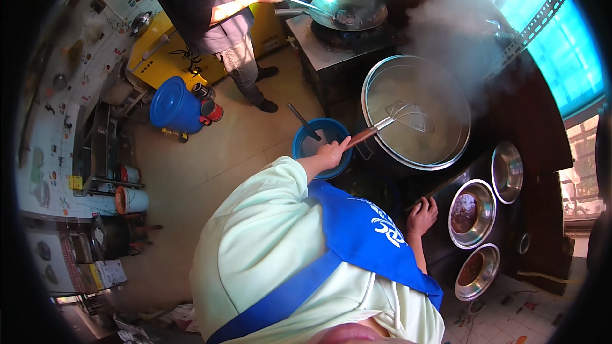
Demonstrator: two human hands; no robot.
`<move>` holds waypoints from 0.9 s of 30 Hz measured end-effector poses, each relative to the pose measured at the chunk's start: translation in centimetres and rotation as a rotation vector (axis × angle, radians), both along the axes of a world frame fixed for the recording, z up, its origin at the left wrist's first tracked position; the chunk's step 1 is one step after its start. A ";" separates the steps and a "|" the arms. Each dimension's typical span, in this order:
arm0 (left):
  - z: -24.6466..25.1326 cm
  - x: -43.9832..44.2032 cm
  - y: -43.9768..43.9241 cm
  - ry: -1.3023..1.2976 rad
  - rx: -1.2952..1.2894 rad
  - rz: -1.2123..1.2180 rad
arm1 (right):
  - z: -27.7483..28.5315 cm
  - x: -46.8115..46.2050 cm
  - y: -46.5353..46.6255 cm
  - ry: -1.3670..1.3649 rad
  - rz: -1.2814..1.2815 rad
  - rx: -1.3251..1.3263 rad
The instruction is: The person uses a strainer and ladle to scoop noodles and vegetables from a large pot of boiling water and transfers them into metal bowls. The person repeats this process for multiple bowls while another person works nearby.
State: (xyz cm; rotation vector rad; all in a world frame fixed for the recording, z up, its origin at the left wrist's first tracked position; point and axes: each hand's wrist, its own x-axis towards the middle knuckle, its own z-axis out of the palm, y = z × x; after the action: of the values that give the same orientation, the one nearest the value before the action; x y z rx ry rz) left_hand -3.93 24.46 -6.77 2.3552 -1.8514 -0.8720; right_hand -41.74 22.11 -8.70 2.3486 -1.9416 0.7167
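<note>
My left hand (333,152) grips the wooden handle of a wire whisk (361,138). The whisk's wire head hangs over the mouth of a large steaming metal pot (367,119) of cloudy liquid; whether the wires touch the liquid I cannot tell. Fingers slightly apart, my right hand (423,215) rests at the dark counter's edge, holding nothing. Beside it stand a metal bowl of dark red contents (492,229), another with reddish contents (495,279) and a third metal bowl (516,191). Below my left hand is a blue tub (295,145) with a dark stick-like handle leaning in it.
Across the room a person (205,9) holds a long-handled utensil in a wok (377,7) on a stove. A lidded blue bucket (174,105) and a red can (213,111) stand on the floor near a yellow chest (153,62). Steam drifts over the pot's far side.
</note>
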 end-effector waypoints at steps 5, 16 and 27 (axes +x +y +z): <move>-0.3 0.1 -0.2 0.000 -0.011 0.009 | 0.1 0.0 -0.1 0.011 -0.008 0.011; -0.3 0.5 -0.2 0.006 0.001 0.007 | -0.2 0.0 -0.1 0.015 -0.014 0.001; -0.8 0.8 -0.4 0.013 -0.009 -0.012 | -0.1 0.0 -0.1 0.015 -0.015 -0.005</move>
State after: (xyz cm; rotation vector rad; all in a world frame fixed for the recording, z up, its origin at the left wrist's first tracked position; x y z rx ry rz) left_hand -3.16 24.05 -7.57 2.3301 -1.8620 -0.8758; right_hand -41.77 21.98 -8.80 2.3265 -1.9476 0.7006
